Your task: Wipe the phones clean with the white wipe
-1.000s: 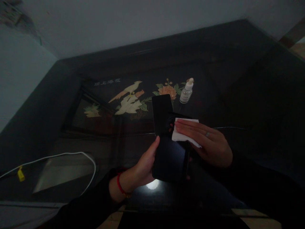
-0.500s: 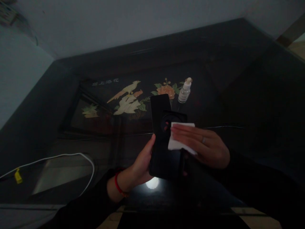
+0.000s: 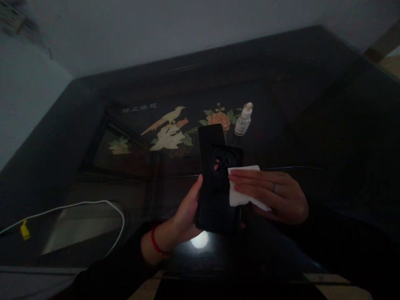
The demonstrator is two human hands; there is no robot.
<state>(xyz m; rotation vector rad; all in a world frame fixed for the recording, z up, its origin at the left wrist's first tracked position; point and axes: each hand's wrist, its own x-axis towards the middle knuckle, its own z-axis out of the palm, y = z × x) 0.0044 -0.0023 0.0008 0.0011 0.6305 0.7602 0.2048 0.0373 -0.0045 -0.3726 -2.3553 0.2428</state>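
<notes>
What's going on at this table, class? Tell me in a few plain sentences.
A person's left hand holds a black phone case, its round camera cutout facing up. The right hand holds a folded white cloth at the case's right side, apparently against it. Just beyond, a dark slab, probably a phone, lies on the dark table, partly hidden by the case. A dropper bottle stands upright nearby.

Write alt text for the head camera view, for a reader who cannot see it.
A person's left hand holds a black phone case while the right hand holds a folded white wipe over its right side. Behind it is a dark phone-like slab, and a clear dropper bottle stands on a glossy black table with a bird-and-flower design.
</notes>
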